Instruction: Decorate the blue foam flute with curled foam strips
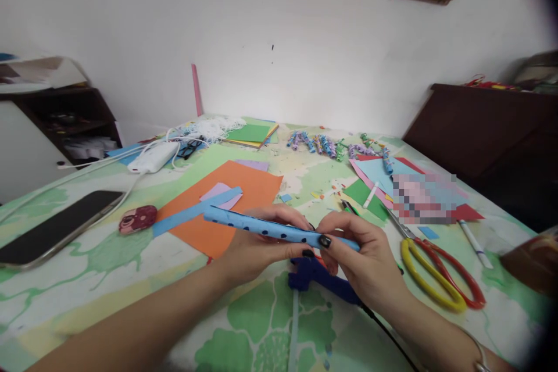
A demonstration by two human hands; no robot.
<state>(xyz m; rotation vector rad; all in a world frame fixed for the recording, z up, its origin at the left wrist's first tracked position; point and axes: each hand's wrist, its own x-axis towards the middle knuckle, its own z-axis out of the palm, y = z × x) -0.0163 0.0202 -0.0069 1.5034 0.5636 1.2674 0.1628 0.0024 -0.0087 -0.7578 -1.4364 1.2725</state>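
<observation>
A light blue paper tube with dark dots along its side is held across the middle of the view, tilted slightly down to the right. My left hand pinches its middle, thumb beneath and fingers behind. Near its right end, the thumb and fingers of my right hand close on the tube. Under my hands lies a dark blue glue gun, partly hidden, with a pale glue stick running out of it toward me. An orange paper sheet and a blue paper strip lie beyond my left hand.
Scissors with yellow and red handles lie right of my right hand. A phone and a white power bank with cables are at left. Several curled paper pieces and stacked coloured sheets sit near the wall.
</observation>
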